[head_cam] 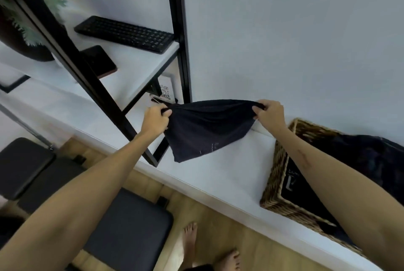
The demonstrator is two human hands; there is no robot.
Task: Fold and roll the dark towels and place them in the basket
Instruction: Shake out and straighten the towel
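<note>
A dark navy towel (205,128) hangs stretched in the air above the white table (229,172). My left hand (156,118) grips its left top corner and my right hand (270,113) grips its right top corner. The towel's lower tip droops toward the table top. A woven wicker basket (277,174) stands on the table to the right, partly behind my right forearm. More dark cloth (371,161) lies heaped in and over the basket.
A black-framed shelf unit (177,30) stands at the left behind the towel, carrying a black keyboard (124,33), a dark notebook (98,60) and a potted plant (28,8). Dark cushioned stools (122,222) sit on the wooden floor below, near my bare feet.
</note>
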